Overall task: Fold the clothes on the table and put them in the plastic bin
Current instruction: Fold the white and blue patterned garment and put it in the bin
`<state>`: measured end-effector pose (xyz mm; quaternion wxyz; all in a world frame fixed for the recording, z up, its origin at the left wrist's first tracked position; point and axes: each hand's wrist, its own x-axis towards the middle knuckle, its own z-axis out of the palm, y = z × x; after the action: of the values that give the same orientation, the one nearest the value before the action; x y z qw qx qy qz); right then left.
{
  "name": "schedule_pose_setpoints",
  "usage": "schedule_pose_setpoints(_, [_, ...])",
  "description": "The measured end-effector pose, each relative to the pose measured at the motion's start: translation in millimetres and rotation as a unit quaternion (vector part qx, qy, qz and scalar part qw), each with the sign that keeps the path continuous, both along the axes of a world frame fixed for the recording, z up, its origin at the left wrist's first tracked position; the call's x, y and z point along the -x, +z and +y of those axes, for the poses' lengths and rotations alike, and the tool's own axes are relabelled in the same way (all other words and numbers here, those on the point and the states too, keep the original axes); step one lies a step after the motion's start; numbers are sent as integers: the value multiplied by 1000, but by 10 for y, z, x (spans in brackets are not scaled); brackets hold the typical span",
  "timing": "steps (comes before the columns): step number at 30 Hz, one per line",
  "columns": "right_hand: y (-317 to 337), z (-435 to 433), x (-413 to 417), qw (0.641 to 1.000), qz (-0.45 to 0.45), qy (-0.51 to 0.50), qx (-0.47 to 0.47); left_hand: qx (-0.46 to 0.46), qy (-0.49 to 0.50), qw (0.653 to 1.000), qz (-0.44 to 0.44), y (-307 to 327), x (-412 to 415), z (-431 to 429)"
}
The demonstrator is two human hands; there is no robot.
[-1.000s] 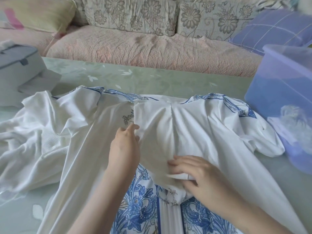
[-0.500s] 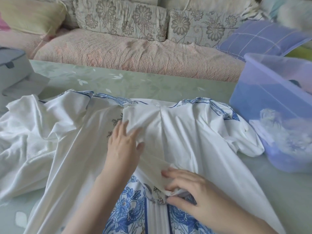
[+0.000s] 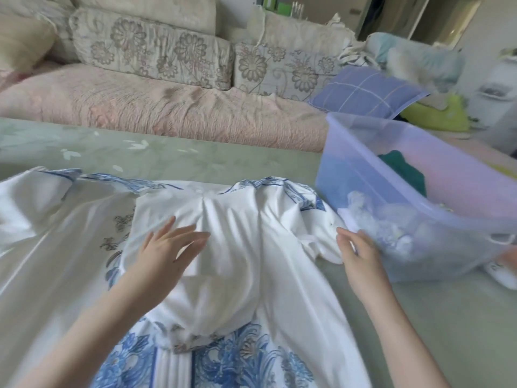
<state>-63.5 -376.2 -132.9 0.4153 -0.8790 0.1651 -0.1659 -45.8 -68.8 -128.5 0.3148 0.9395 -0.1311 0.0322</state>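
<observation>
garment (image 3: 229, 261) spread on table (image 3: 167, 161), bin (image 3: 414, 208) at its right (clothes inside), sofa (image 3: 167, 113) behind

Pink quilted sofa (image 3: 167, 113), two floral cushions (image 3: 151, 49) along its back edge, lilac checked pillow (image 3: 363, 92) at its right end, blurred lime-green bundle (image 3: 439, 117) just beyond.

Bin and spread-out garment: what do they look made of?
Bin: smooth, translucent lilac-tinted plastic; the clothes inside show through its wall. Garment: thin cloth, probably woven, white with blue print, slightly glossy, falling in soft folds; fibre unclear.
</observation>
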Motion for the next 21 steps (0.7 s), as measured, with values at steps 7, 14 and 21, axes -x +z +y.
schedule_pose_setpoints(7, [-36,-29,-5,987,66,-30,-143,-26,-123,992,18,417,-387,-1153])
schedule_pose_setpoints(14, [94,3,-8,901,49,-57,-426,-21,-148,985,82,317,-634,-1729])
schedule_pose_setpoints(21, [125,-172,4,837,-14,-61,-543,-117,-213,956,167,-121,-681,-1709])
